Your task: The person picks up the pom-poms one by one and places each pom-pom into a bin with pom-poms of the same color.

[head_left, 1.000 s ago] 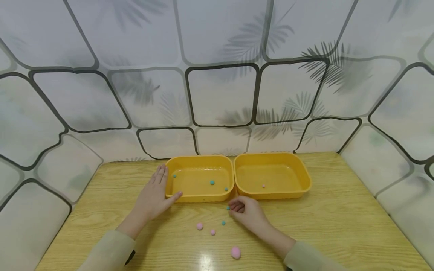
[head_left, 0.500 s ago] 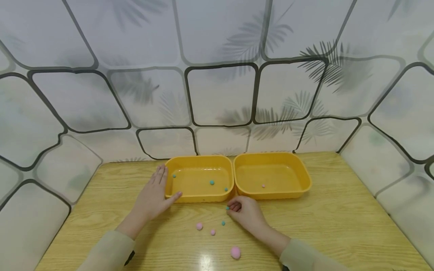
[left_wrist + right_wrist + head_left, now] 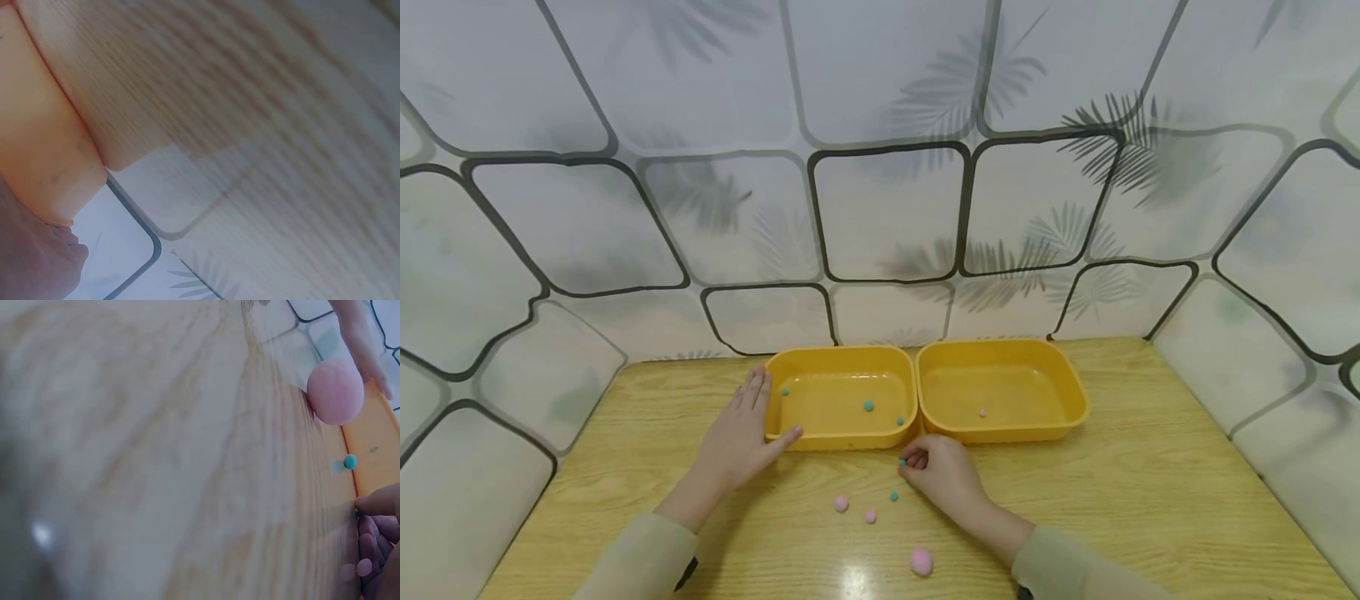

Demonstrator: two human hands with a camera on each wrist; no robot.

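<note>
My left hand [image 3: 737,433] lies against the left end of the left yellow tray [image 3: 842,442], fingers straight, thumb at its front rim. In the left wrist view, part of that hand [image 3: 37,250] shows beside the tray wall [image 3: 50,119]. My right hand [image 3: 946,479] pinches a small teal ball [image 3: 902,462] between thumb and finger, low in front of the trays. Nearby on the table lie another teal ball [image 3: 893,496], two pink balls [image 3: 841,503] and a larger pink ball [image 3: 921,562]. In the right wrist view, a small pink ball [image 3: 364,567] overlaps my curled fingers.
The right yellow tray [image 3: 1007,434] stands against the left one and holds a tiny pink ball [image 3: 982,413]. Inside the left tray are three teal balls [image 3: 868,406]. A patterned wall covering [image 3: 887,208] rises behind the wood-grain table [image 3: 1150,500].
My right hand has shifted slightly left with the teal ball at its fingertips. The left hand and the trays keep their places.
</note>
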